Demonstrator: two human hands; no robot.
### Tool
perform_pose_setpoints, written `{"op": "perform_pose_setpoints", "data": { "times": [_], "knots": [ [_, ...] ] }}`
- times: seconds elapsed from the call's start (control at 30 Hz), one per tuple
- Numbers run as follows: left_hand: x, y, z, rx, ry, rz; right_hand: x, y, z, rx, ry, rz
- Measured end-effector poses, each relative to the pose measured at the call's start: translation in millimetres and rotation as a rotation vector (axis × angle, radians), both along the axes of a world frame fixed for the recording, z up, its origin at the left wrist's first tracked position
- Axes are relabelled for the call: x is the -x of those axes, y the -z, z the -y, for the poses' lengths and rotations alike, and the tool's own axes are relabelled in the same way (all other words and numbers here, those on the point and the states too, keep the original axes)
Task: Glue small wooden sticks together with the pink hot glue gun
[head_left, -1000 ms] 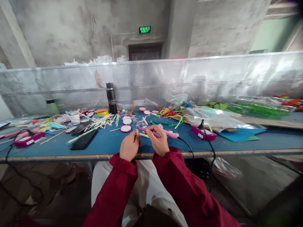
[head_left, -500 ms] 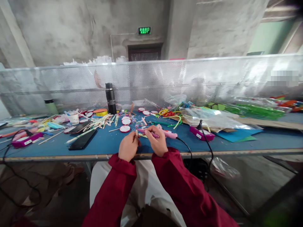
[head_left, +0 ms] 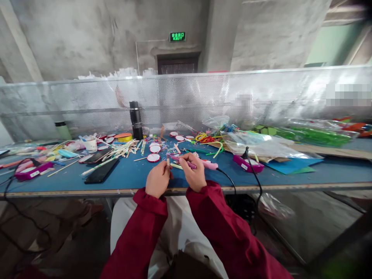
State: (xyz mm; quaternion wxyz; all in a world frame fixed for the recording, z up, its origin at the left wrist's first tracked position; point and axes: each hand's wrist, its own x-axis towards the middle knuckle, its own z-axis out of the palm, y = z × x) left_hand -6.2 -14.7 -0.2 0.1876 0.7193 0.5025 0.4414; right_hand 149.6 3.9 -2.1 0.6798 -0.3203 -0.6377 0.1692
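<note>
My left hand (head_left: 158, 180) is closed around a small wooden craft stick (head_left: 167, 161), which stands upright above the fingers. My right hand (head_left: 194, 172) grips a purple pen-shaped tool (head_left: 192, 165), its tip pointing left, close to the top of the stick. Whether they touch, I cannot tell. Just right of this hand is a pink tool handle (head_left: 210, 165) with a black cord (head_left: 228, 176); the fingers hide its other end. Round white discs with red rims (head_left: 153, 158) lie beyond my left hand. A pale strip (head_left: 176, 166) shows between the hands.
A black bottle (head_left: 135, 120) stands at the back, with loose sticks (head_left: 128, 147) before it. A dark phone (head_left: 101, 171) lies at left. Purple boxes with cords are at right (head_left: 248, 164) and far left (head_left: 33, 171). Plastic bags (head_left: 255, 143) cover the right side.
My right hand and the purple tool have shifted very slightly to the right. My left hand keeps its hold on the stick, nearly still.
</note>
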Motion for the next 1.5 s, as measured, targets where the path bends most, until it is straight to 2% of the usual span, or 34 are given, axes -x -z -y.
{"op": "perform_pose_setpoints", "data": {
  "times": [0.13, 0.3, 0.77, 1.5],
  "knots": [
    [0.1, -0.4, 0.3, 0.01, 0.005, 0.001, 0.4, -1.6, 1.3, 0.012, -0.015, 0.035],
    [0.0, -0.4, 0.8, 0.007, 0.007, 0.005, 1.4, -3.8, 3.9, 0.017, 0.027, -0.021],
    [0.5, 1.4, -0.6, 0.004, 0.009, 0.022, -0.3, -4.0, 5.6, 0.01, -0.006, -0.021],
    [0.5, 0.6, 0.3, -0.007, 0.031, 0.022, -0.5, -0.4, 2.1, 0.004, 0.003, -0.027]
  ]
}}
